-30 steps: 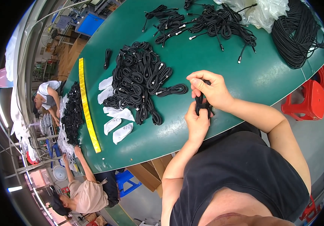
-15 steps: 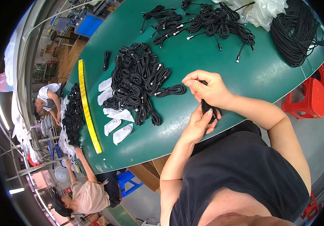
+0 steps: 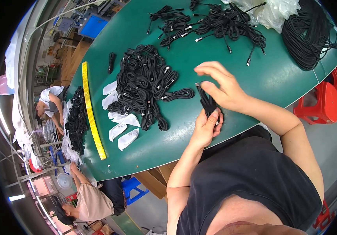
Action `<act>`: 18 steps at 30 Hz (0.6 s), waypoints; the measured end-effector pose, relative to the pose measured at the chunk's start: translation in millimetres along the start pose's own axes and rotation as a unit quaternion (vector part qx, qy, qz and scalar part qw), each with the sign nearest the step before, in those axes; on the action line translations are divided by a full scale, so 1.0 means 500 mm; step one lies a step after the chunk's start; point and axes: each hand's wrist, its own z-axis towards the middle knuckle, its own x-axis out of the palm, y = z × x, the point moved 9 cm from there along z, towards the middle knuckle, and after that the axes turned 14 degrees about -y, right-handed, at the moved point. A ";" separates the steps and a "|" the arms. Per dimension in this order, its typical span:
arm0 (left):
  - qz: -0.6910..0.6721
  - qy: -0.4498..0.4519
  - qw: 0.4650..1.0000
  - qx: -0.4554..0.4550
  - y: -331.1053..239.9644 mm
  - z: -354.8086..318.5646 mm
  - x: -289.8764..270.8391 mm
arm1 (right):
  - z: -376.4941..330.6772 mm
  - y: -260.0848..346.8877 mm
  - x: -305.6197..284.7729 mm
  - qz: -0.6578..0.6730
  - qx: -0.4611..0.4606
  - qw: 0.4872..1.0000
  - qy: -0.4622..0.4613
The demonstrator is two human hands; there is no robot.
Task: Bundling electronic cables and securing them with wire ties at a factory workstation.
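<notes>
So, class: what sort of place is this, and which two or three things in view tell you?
Probably a factory assembly or packing floor for cables. A long green worktable carries a heap of coiled black cables and white bags, both hands wind one cable bundle, and other workers sit nearby.

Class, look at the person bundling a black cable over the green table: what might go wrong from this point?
1. The cable is pinched only between the left hand and right hand, so its loops may spring loose.
2. It is held near the table edge, so it might drop to the floor.
3. The big cable pile alongside could snag it.
</notes>
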 end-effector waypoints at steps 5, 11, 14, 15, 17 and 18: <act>0.060 -0.039 0.995 0.065 -0.013 0.015 -0.046 | -0.070 0.105 0.009 -0.244 -0.293 0.920 0.088; 0.128 -0.078 0.978 0.145 -0.039 0.014 -0.046 | -0.088 0.053 0.032 -0.351 -0.262 0.886 0.153; 0.115 -0.082 0.981 0.129 -0.046 0.005 -0.048 | -0.084 0.055 0.022 -0.321 -0.244 0.903 0.151; 0.055 -0.043 0.994 0.087 -0.045 -0.002 -0.033 | -0.076 0.034 0.016 -0.284 -0.141 0.930 0.183; -0.055 0.031 0.997 0.041 -0.049 -0.011 -0.019 | -0.076 0.006 0.005 -0.176 0.049 0.962 0.205; -0.056 0.031 0.997 0.040 -0.053 -0.014 -0.024 | -0.072 0.012 0.002 -0.176 0.049 0.962 0.204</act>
